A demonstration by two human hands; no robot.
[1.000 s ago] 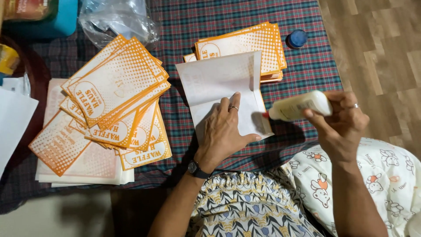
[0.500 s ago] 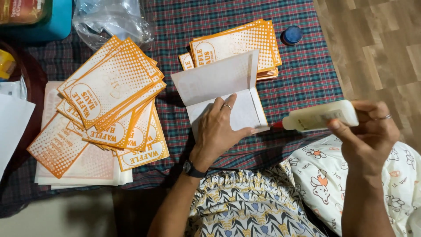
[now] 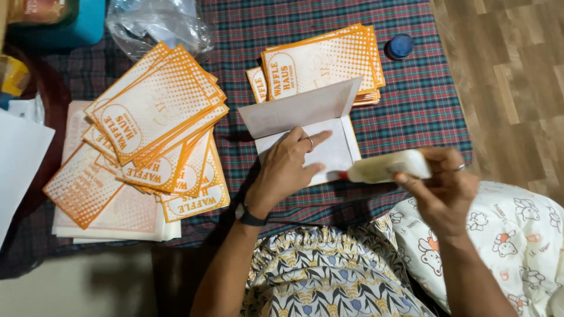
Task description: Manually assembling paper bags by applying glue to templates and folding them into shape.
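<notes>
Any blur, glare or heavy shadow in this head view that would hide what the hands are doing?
Head view: evenly lit and sharp at centre; the left hand on the white paper bag is crisp; the right hand and glue bottle are slightly motion-blurred; soft shadow along the tablecloth near edge; mild glare on the plastic bag.

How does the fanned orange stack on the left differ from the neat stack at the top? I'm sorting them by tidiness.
The left stack of paper bags is fanned out and skewed, while the top stack of paper bags is squared up. The left stack lies clear of the hands; the top stack is partly covered by the white bag under the left hand. The left stack spreads wider. Both show orange dotted prints and lie on the plaid cloth.
</notes>
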